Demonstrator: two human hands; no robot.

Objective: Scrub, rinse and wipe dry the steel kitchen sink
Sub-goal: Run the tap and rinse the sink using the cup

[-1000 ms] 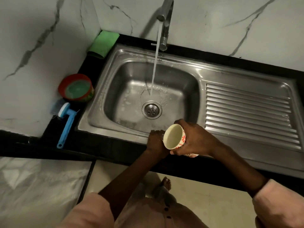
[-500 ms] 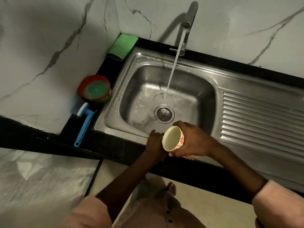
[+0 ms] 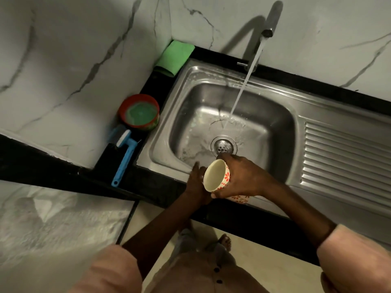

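Steel sink (image 3: 330,115) sits sunk in a black table (image 3: 160,189) against marble walls, its basin at the left and a ribbed drainboard (image 3: 347,157) at the right. Water (image 3: 243,85) runs from the tap (image 3: 270,20) in a slanting stream and lands on the basin floor just behind the drain (image 3: 223,145), where a thin wet film spreads. The right hand (image 3: 243,179) has its grip closed round a cream cup with red flowers (image 3: 218,176), tilted on its side over the near rim with the mouth facing left; the inside looks empty. The left hand (image 3: 197,185) rests beside the cup's mouth, fingers loosely extended, holding nothing. On the table left of the basin stand a red tub (image 3: 138,112) filled with pale green soap, a blue brush (image 3: 124,155) lying near it, and a folded green cloth (image 3: 174,57) in the back corner.
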